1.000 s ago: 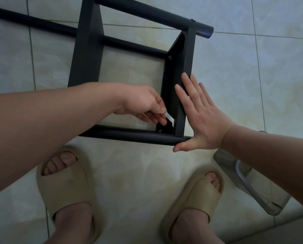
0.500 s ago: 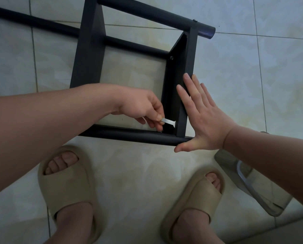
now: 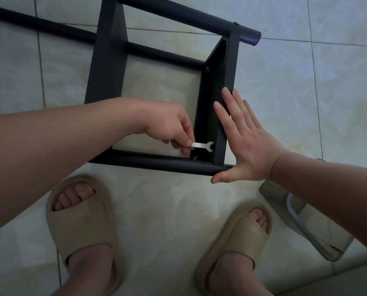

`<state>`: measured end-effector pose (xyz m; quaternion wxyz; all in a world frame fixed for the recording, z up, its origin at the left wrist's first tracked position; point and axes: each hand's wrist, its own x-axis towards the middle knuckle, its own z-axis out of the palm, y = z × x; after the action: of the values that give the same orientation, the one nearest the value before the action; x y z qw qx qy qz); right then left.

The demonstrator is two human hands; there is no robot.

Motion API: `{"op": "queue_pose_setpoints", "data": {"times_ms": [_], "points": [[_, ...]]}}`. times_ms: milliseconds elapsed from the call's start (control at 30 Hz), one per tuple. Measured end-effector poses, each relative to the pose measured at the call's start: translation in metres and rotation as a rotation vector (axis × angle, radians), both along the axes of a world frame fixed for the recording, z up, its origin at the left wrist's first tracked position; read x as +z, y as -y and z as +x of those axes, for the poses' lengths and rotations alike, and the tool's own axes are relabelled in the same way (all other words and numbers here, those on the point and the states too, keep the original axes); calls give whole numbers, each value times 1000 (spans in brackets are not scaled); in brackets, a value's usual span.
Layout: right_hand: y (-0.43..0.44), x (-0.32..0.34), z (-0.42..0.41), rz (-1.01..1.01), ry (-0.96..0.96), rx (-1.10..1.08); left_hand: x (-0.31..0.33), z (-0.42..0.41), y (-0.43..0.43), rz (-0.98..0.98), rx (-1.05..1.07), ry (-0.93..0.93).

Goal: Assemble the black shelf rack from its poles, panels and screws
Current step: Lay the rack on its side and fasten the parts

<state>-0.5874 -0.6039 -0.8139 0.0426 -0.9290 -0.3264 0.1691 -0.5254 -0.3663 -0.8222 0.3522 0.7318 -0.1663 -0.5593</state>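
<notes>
Pale tiled floor (image 3: 285, 92); black rack (image 3: 105, 71) lies on side. Step: tightening corner screw (image 3: 195, 157), end panel (image 3: 230, 71) to near pole (image 3: 152, 162). Left hand (image 3: 169, 127) pinches small wrench (image 3: 201, 145), head just above screw. Right hand (image 3: 248, 146) flat, fingers straight, bracing panel. Next, likely: seat wrench on screw, turn.

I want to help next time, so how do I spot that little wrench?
Find the black shelf rack lying on the tiled floor, then its end panel by the near pole. In that corner, the left hand pinches the wrench. It is the only flat, silvery thing among black parts, with a forked tip.
</notes>
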Motion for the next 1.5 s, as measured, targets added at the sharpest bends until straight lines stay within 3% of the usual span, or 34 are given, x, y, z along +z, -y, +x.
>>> {"op": "queue_pose_setpoints", "data": {"times_ms": [167, 333, 433, 600, 667, 800, 1333, 1500], "points": [[1, 0, 0, 7, -1, -1, 0, 5, 2, -33, 10, 292], [1, 0, 0, 10, -3, -3, -3, 0, 9, -153, 105, 307], [0, 0, 0, 9, -4, -2, -7, -8, 12, -208, 294, 176], [0, 0, 0, 9, -6, -3, -7, -23, 27, -284, 741, -335], [0, 1, 0, 4, -6, -4, -9, -25, 31, -237, 806, -409], [0, 1, 0, 2, -6, -3, -12, -26, 31, -120, 790, -335], [0, 0, 0, 10, 3, -1, -3, -22, 28, -106, 750, -375], [0, 0, 0, 11, 4, 1, -2, -20, 26, -79, 653, -359]]}}
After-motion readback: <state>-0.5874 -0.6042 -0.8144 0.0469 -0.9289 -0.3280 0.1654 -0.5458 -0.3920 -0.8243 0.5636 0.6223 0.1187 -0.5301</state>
